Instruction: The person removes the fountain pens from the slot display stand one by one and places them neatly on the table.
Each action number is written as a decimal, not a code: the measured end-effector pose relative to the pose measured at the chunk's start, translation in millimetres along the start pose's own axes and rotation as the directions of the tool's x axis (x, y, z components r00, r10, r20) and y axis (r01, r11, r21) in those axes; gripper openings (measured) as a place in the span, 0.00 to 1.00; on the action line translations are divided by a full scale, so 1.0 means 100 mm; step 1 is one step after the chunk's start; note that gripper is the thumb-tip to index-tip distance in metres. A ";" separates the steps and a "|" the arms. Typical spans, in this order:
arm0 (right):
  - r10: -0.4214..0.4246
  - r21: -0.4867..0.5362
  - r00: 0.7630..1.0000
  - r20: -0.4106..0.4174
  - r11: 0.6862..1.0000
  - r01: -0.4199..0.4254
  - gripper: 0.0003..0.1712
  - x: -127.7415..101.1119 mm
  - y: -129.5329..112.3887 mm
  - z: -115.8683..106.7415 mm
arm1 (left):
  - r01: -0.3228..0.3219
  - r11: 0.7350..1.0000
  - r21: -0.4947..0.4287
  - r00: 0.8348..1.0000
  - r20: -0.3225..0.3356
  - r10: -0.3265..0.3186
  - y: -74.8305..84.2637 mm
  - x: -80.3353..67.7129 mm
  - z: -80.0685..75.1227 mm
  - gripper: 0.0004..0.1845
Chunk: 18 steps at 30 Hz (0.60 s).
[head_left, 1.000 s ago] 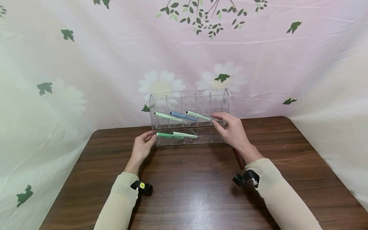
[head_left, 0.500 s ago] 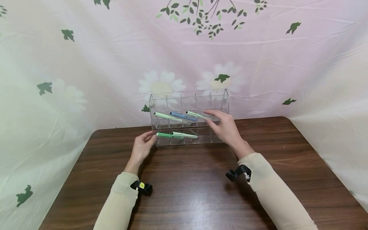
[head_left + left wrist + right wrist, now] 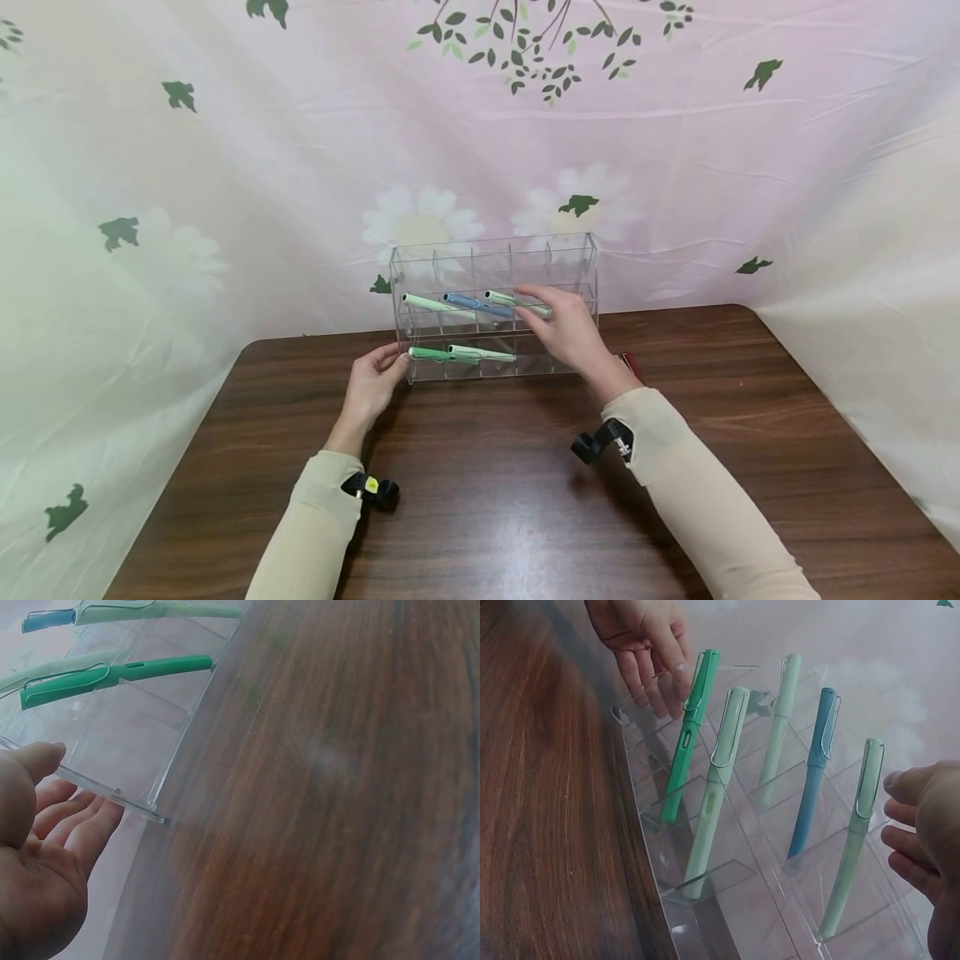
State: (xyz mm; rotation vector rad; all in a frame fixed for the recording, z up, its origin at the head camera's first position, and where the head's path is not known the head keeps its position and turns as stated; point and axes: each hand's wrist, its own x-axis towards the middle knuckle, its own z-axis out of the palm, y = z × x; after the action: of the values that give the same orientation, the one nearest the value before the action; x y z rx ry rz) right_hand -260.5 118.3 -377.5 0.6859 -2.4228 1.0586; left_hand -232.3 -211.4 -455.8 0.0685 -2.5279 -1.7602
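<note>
On the dark wooden table (image 3: 480,492), working from the left, your left hand (image 3: 371,385) rests against the left end of the clear acrylic pen rack (image 3: 570,258), its fingers relaxed and lightly spread along the corner, curled round nothing. The rack stands against the flowered cloth backdrop (image 3: 225,167). Its lower tier carries a bright green pen (image 3: 433,353) and, just beside it, a pale green pen (image 3: 483,353). The upper tier carries a mint pen (image 3: 431,303), then a blue pen (image 3: 476,305), then a light green pen (image 3: 517,302). Your right hand (image 3: 570,333) is at the upper tier, fingers loosely extended, fingertips just beside the light green pen's right end; you pinch nothing. A red object (image 3: 630,363) peeks out on the table behind your right wrist.
</note>
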 end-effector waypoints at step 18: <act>0.160 -0.110 0.981 0.110 0.983 -0.148 0.20 0.16 -0.02 0.10 | 0.010 1.000 0.000 1.000 -0.010 -0.010 0.00 0.01 0.02 0.22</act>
State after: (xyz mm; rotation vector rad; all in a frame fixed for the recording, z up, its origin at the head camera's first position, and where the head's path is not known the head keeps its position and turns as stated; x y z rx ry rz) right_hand -273.6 105.0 -373.9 0.5486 -2.6487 0.9686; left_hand -233.4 -210.0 -456.5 0.0901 -2.5249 -1.7596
